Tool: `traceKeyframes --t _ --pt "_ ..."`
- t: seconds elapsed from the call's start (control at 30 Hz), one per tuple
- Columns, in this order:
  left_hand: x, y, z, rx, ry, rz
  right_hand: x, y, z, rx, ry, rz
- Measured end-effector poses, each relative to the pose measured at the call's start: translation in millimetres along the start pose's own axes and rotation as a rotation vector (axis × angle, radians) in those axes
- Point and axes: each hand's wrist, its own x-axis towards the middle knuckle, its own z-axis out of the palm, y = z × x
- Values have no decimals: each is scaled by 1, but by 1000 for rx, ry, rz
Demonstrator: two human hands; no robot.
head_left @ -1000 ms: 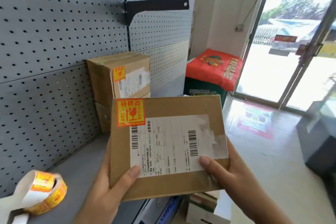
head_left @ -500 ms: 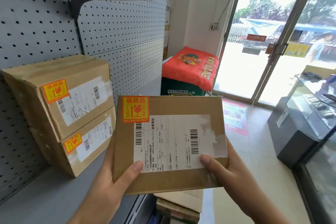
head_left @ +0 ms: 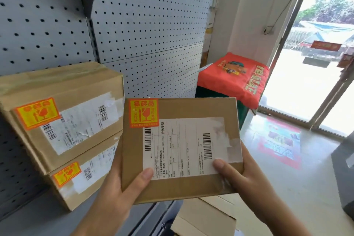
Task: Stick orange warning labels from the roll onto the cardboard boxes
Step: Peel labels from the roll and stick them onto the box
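Observation:
I hold a flat cardboard box (head_left: 191, 109) upright in front of me with both hands. It carries an orange warning label (head_left: 143, 113) at its top left corner and a white shipping label (head_left: 182, 145) below. My left hand (head_left: 118, 191) grips the box's lower left, thumb on the front. My right hand (head_left: 241, 180) grips its lower right, thumb on the shipping label. Two stacked boxes stand on the shelf at left: the upper box (head_left: 76, 120) and the lower box (head_left: 84, 184), each with an orange label. The label roll is out of view.
A grey pegboard wall (head_left: 143, 34) backs the grey shelf (head_left: 47, 218). More cardboard boxes (head_left: 203, 218) lie below the shelf edge. A red-covered green stand (head_left: 233, 76) is by the glass door (head_left: 316, 53). A dark cabinet (head_left: 344, 178) stands at the right.
My view has swung right and closer to the stacked boxes; the label roll has left the frame. The held box stays in both hands, now near the stack.

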Motion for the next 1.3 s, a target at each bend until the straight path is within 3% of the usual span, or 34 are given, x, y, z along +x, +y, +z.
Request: traceKeyframes --t 0.3,0.57,0.93,1.3 --pt "-10 -5 27 142 362 -36 90 15 -16 -26 -375 -79" --pt "-59 -26 7 286 514 -122 107 34 28 -112 -612 -195" --pt "-82 -82 -12 594 746 -232 114 100 78 -249 -715 -197" --pt "-69 -131 -8 580 851 -369 127 141 94 -363 -705 -182"
